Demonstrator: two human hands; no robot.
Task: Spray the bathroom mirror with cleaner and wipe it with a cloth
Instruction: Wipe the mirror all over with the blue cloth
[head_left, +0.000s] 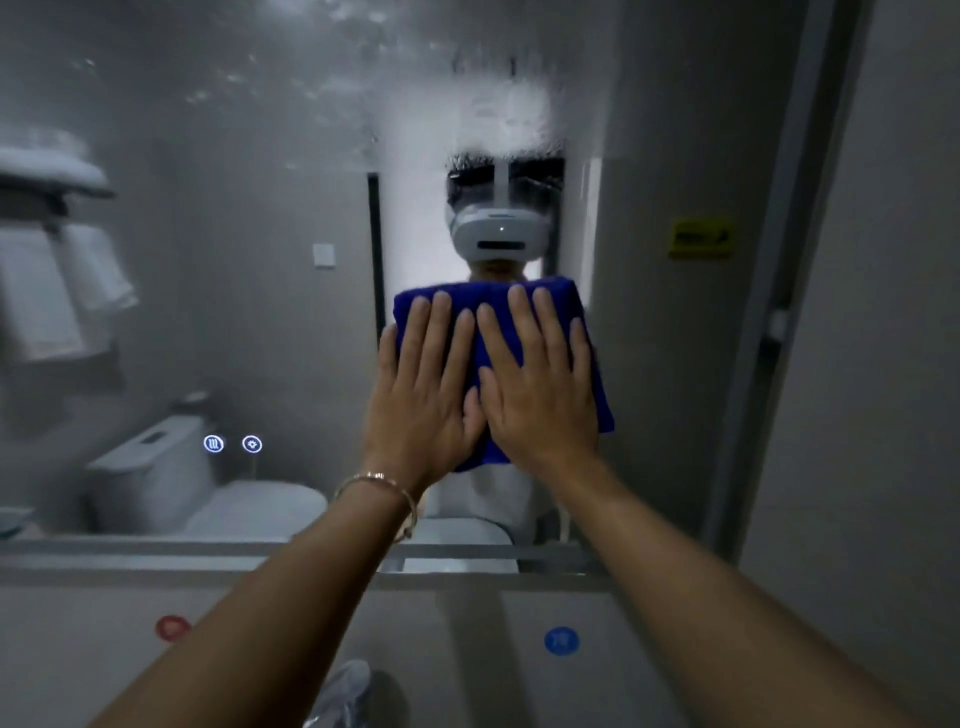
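Towels (41, 291): white, seen in the reflection at the far left, hanging under a shelf that carries a folded one.
Toilet (156, 478): white, reflected low on the left with its lid down.
Lit icons (213, 444): two small glowing round symbols side by side on the glass, just above the toilet's reflection.
Red sticker (172, 627): a round dot on the pale surface below the mirror's lower edge.
Mirror (260, 156): fills most of the view; its upper part is hazy with wet droplets and streaks, thickest above the cloth.
Blurred object (337, 696): pale, at the bottom edge between the forearms; I cannot tell what it is.
Left hand (423, 395): flat, fingers straight and spread, pressing the left half of the cloth against the glass.
Bracelet (382, 480): thin and gold-coloured, on the left wrist.
Cloth (467, 296): deep blue, spread flat on the mirror near its middle, under both palms.
Headset (498, 234): white, reflected directly above the cloth.
Right hand (540, 395): flat with straight fingers, pressing the cloth's right half; its thumb touches the left hand.
Blue sticker (561, 640): a round dot below the mirror, under the right forearm.
Yellow label (701, 238): reflected on the right, its print blurred.
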